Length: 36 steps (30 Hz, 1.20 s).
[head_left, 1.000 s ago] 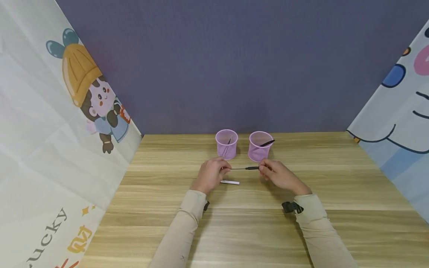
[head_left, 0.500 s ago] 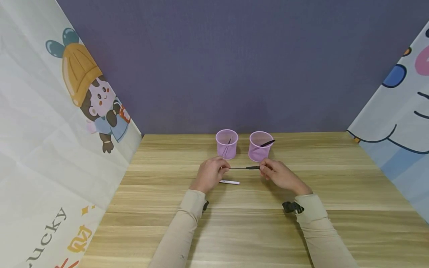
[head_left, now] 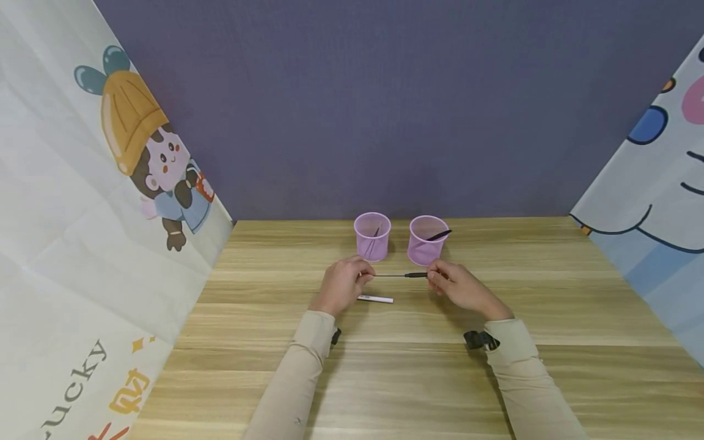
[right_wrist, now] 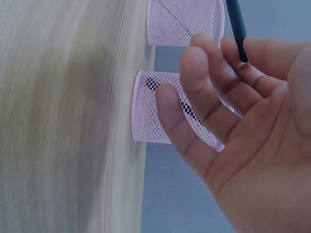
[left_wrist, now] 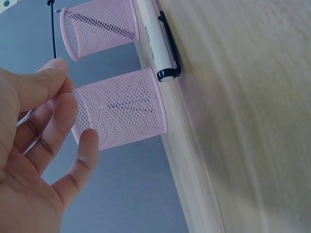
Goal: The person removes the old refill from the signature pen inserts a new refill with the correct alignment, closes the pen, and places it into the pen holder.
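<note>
Between both hands a thin rod with a black handle (head_left: pixel 416 275) is held level above the table. My left hand (head_left: pixel 342 282) pinches the bare shaft (left_wrist: pixel 53 34) between thumb and index finger, its other fingers loosely bent. My right hand (head_left: pixel 461 286) pinches the handle's far end; in the right wrist view the dark handle (right_wrist: pixel 236 22) tapers to a narrow tip at the fingers. Under the left hand lies a white pen (head_left: pixel 377 299) with a black clip, partly hidden by that hand in the head view.
Two pink mesh cups stand behind the hands. The left cup (head_left: pixel 372 247) holds slender dark prongs (head_left: pixel 374 239); the right cup (head_left: pixel 423 252) holds a black stick (head_left: pixel 439 235) leaning over its rim. A dark panel (head_left: pixel 352 110) rises behind the wooden table (head_left: pixel 407 379).
My left hand has drifted slightly left, and more bare shaft shows between it and the black handle. The right hand has barely moved.
</note>
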Motion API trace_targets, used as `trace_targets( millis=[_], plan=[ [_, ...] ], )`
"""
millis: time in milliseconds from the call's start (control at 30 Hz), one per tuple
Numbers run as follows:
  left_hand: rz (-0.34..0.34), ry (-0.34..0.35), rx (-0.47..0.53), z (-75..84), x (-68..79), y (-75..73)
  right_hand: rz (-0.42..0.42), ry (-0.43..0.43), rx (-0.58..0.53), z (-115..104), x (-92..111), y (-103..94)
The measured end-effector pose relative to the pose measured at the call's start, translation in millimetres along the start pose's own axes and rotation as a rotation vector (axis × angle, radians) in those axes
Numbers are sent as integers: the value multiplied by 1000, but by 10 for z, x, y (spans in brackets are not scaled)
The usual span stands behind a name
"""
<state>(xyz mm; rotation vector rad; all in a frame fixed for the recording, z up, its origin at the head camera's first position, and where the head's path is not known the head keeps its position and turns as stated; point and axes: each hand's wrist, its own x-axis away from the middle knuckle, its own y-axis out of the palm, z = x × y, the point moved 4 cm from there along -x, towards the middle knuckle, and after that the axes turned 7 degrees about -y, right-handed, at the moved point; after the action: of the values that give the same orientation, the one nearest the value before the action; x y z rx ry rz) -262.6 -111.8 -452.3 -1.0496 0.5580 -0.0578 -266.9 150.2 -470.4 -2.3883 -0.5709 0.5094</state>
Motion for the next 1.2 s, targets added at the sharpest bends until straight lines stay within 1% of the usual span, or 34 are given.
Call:
trace_targets(
  millis=[200,333,633,867,1033,1200],
  plan=[
    [13,-6,-4,-21,-1,-9,3,3,-1,-7,8,-8],
    [6,-29,5,-40,-3,-10,3,6,-1,-15,19,-18],
    [-5,-49,-5,-56,2,-32,2,13,-7,-21,16,-29],
    [-13,-81,3,-75,6,-40,13,18,-18,-26,28,-43],
    [-6,-87,4,-101,7,-48,23,14,-15,-31,35,-57],
    [12,-77,6,-125,13,-73,22,3,-4,-22,41,-69]
  ],
)
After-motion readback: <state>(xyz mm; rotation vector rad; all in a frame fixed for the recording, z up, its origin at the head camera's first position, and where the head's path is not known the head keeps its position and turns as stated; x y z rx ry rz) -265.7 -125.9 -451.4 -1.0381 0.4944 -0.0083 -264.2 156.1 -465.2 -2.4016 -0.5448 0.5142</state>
